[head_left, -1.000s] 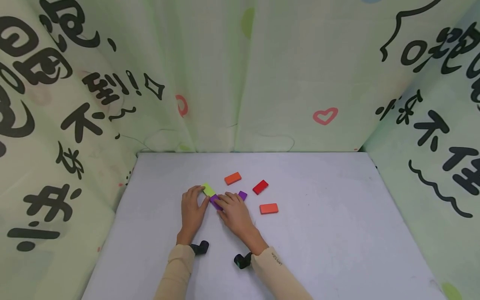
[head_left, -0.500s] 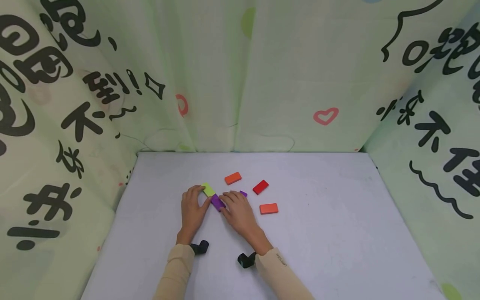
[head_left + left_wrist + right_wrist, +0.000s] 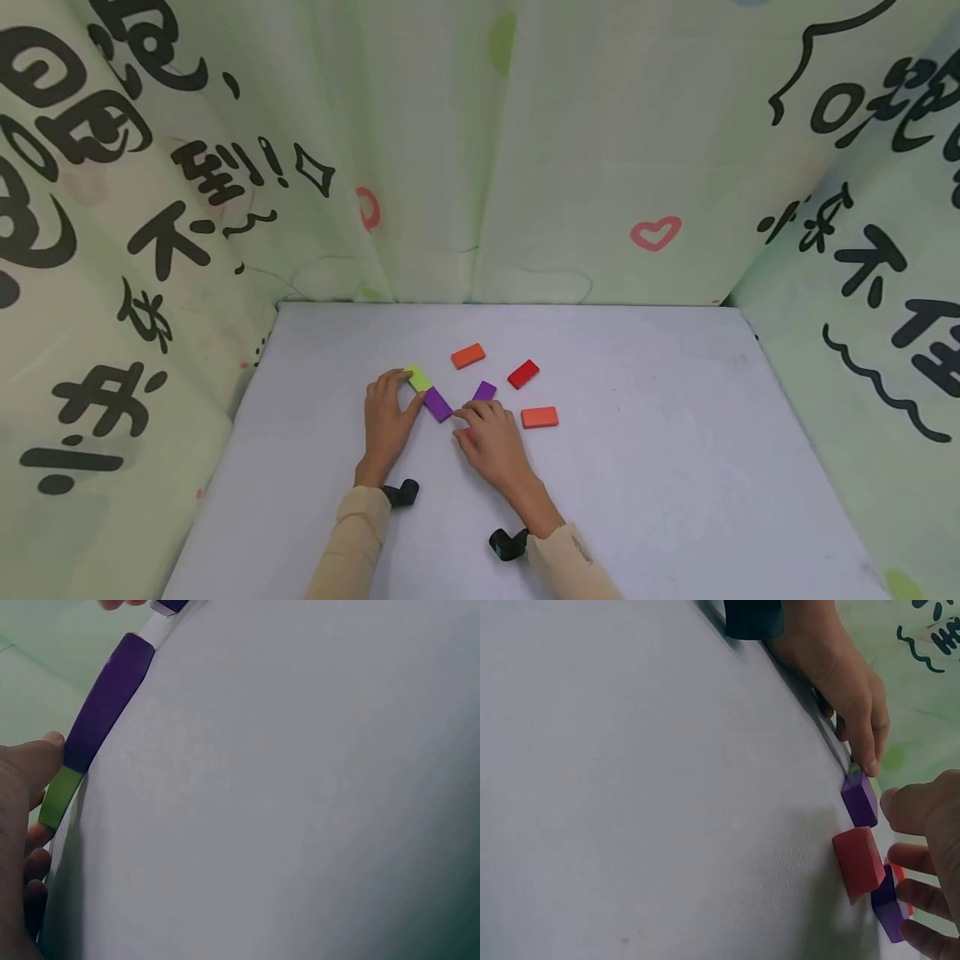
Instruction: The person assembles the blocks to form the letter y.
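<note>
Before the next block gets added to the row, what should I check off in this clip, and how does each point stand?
1. Left hand steadies the row: ok, its fingers touch the yellow-green block and its thumb sits at the joint with the first purple block.
2. Those two blocks lie end to end: ok, the left wrist view shows them touching.
3. Right hand has a block in reach: ok, a red block lies under it beside the second purple block.
4. Right hand's grip on that red block: cannot tell, the fingers hide it.
5. Spare blocks lie away from the row: ok, the orange block sits apart.
</note>
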Available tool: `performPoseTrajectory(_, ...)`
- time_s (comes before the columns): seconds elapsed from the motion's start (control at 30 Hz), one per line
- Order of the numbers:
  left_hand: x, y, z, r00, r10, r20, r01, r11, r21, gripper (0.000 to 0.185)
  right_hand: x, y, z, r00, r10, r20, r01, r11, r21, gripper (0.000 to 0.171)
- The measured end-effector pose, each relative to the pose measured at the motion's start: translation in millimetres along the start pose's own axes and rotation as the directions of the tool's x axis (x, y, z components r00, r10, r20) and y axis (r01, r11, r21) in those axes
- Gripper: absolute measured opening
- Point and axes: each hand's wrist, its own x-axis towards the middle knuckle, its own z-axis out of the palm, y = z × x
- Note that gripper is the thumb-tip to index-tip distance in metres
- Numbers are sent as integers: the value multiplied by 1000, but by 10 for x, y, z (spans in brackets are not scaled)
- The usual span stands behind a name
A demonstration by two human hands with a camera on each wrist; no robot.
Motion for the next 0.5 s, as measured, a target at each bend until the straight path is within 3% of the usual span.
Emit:
performPoseTrajectory(0.27,-9,20,7,1000,-16,1,16,1000,2,48,-106,9,-27,1000,7,-30,-7,1000,15,19)
performPoseTrajectory(0.5,-6,-7,26,1000,-9,-3,9,1000,4,49,-171,11,-36,997,60,38,-62,995,72,20)
